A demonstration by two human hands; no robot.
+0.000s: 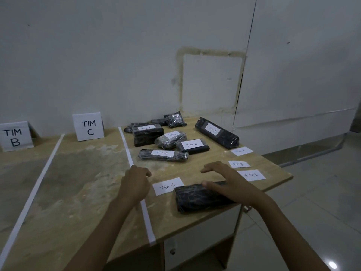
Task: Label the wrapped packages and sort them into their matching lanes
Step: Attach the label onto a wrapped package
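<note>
- Head view, surface and room: a wood-look worktop, worn in pale patches, stands against a pale grey wall that bears a stained square outline. A tiled floor shows on the right.
- Two white tape strips split the surface into lanes, the near strip running under the left hand and the far strip lying to the left.
- Two standing cards lean at the wall, the TIM B sign and the TIM C sign.
- Left hand: it hovers over the near strip with loosely curled fingers and holds nothing.
- Right hand: it lies over the right end of the unlabelled package. The thumb touches its top edge and the fingers are spread straight, not wrapped round it.
- That dark wrapped package sits at the near edge, right of the near strip and just beside the loose Tim C label.
- Loose paper labels, four: Tim C, the Tim B label, an upside-down Tim B label and the A label.
- Labelled packages in the back cluster, five:
  - the Tim A block
  - the long Tim A package
  - the Tim B package
  - the crumpled Tim C package
  - the flat Tim C package
- At least two more dark packages lie behind them with no label in sight.
</note>
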